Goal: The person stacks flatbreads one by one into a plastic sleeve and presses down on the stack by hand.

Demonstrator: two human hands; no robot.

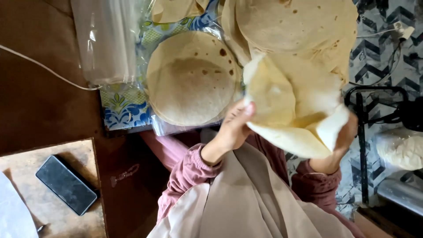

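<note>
Both my hands hold up a pale, thin flatbread (291, 105) that is folded over on itself. My left hand (233, 125) pinches its left edge with the thumb on top. My right hand (341, 141) grips the lower right edge from behind, mostly hidden by the bread. Pink sleeves and a beige cloth cover my arms and lap. To the left lies a stack of round browned flatbreads (191, 79) on clear plastic. A second pile of flatbreads (295, 26) sits just above the held one.
A blue and yellow patterned cloth (125, 108) lies under the plastic. A clear plastic bag (105, 39) is at the top left. A dark phone (66, 185) rests on a worn board. A black metal stand (361, 132) and a bag of dough (403, 147) are at the right.
</note>
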